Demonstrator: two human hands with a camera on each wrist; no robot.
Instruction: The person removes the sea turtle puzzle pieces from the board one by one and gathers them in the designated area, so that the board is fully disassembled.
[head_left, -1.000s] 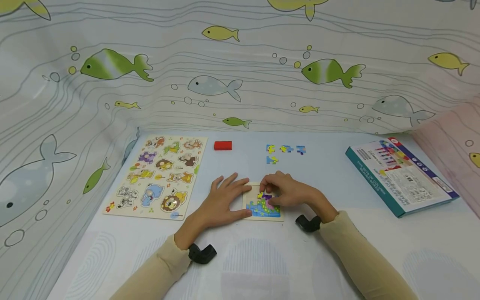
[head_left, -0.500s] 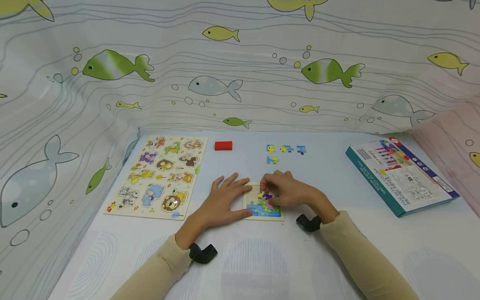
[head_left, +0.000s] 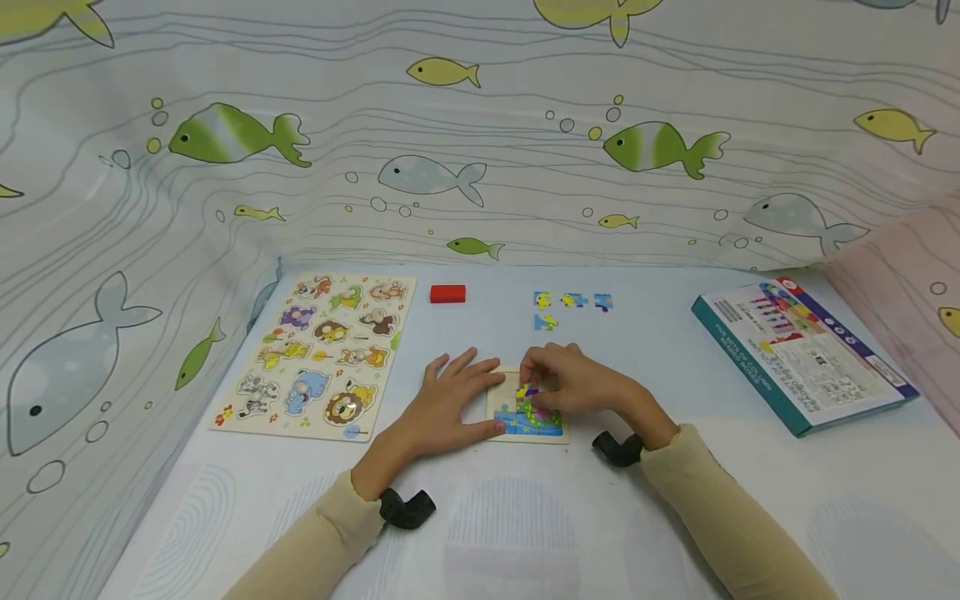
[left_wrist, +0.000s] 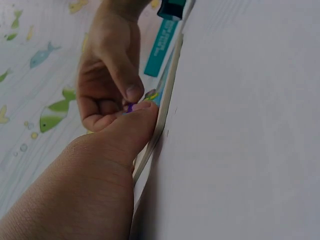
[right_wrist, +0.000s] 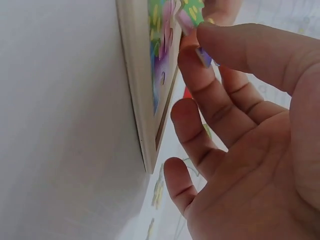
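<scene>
A small wooden jigsaw tray (head_left: 507, 387) lies on the table, its lower rows filled with blue, green and pink pieces. My left hand (head_left: 448, 407) rests at the tray's left side with fingers spread, the thumb at its lower left edge. Over the tray's right part, my right hand (head_left: 576, 385) pinches a jigsaw piece (right_wrist: 191, 16) between thumb and index finger. Green, pink and purple show on that piece in the right wrist view, tilted above the filled pieces. The right hand covers the tray's upper right corner in the head view.
Several loose jigsaw pieces (head_left: 573, 300) lie behind the tray, near a red block (head_left: 447, 293). An animal puzzle board (head_left: 315, 358) lies at left, a boxed bead set (head_left: 802, 350) at right. A fish-print sheet (head_left: 525, 125) rises behind the table.
The pinched piece shifts slightly over the tray as the right fingers make small movements. My left hand stays in place. The head view tilts a little.
</scene>
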